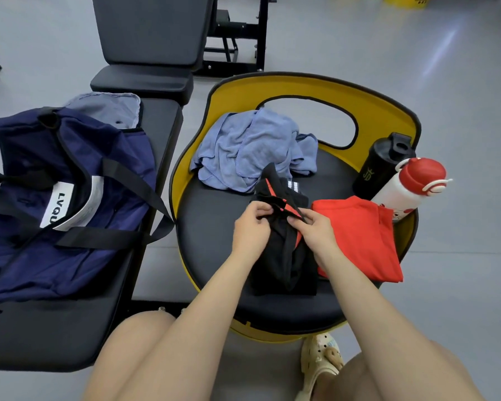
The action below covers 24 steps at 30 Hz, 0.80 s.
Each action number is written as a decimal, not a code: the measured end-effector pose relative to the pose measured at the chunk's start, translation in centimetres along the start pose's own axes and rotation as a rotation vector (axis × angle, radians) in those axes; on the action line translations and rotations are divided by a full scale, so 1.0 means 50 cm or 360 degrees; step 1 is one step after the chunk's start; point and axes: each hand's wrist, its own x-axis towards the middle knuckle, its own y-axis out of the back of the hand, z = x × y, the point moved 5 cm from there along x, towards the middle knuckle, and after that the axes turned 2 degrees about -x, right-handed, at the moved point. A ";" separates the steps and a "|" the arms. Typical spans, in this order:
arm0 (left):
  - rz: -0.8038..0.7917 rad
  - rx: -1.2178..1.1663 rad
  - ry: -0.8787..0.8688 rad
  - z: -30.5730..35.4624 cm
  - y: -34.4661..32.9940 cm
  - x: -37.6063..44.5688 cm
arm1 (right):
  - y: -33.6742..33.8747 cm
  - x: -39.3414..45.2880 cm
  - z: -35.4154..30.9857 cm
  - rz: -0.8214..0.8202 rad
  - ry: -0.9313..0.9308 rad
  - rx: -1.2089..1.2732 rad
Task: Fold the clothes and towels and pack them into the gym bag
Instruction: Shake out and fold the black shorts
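Currently, little of the task is judged complete: the navy gym bag (67, 198) at the left of the frame lies open on the counter (70, 328), nothing visibly packed. A blue towel (249, 146) lies crumpled at upper centre of the round seat (214, 227); a red shirt (356, 238) appears folded at right. At centre, black shorts (284, 256) are pinched at the upper edge by the left hand (250, 230) and right hand (318, 230), forearms extended forward, fingers curled.
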 end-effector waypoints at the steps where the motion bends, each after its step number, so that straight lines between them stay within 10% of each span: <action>1: 0.0115 0.0071 0.0025 -0.013 0.011 0.006 | 0.003 0.001 -0.001 0.0047 -0.0019 0.0012; 6: -0.0010 -0.0006 0.0199 -0.057 0.007 0.042 | 0.024 0.013 0.015 0.0190 -0.0116 -0.0127; 24: -0.0515 0.0826 -0.0896 0.074 -0.004 0.145 | 0.042 0.049 -0.004 0.0373 0.0064 -0.1068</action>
